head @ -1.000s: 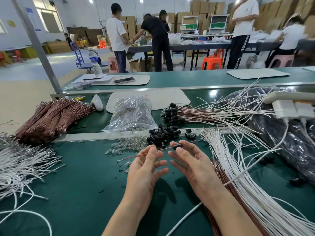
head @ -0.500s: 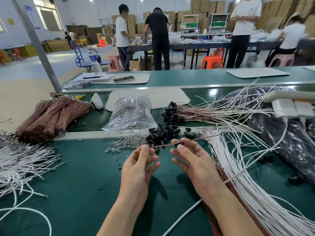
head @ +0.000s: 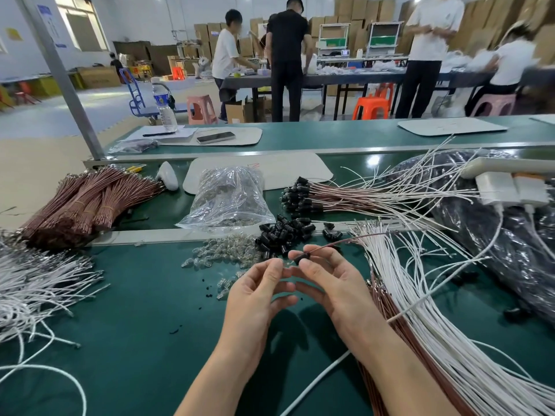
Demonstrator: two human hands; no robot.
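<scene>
Now right hand (head: 333,283) pinches cap (head: 301,259) on wire (head: 339,243), near cap pile (head: 283,232); left hand (head: 258,295) pinches wire end. Better hold wire taut, push cap straight, avoid bending tip.

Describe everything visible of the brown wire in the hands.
The brown wire is thin, reddish-brown, with a small black cap near its near end. The right hand pinches it at the cap; the left hand pinches its tip. It slants up rightward above the green table, towards the white wires.
</scene>
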